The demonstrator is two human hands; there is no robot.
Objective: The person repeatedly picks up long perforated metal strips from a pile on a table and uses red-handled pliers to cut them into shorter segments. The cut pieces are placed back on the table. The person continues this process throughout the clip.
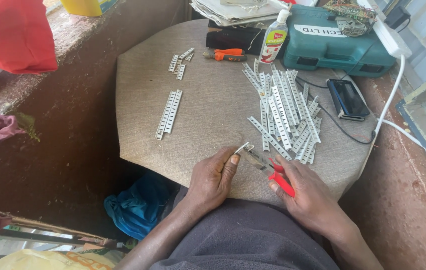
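At nine o'clock of the table (138, 145), two long strips (168, 114) lie; the left hand (212, 179) pinches a small white strip piece (241, 148), the right hand (307, 192) grips red-handled pliers (269, 169) touching it, pile of strips (285, 112) at one o'clock

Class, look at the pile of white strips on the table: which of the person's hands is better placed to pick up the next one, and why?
Probably the left hand: it pinches only a small strip piece, while the right hand grips the red-handled pliers, though it lies nearer the strip pile.
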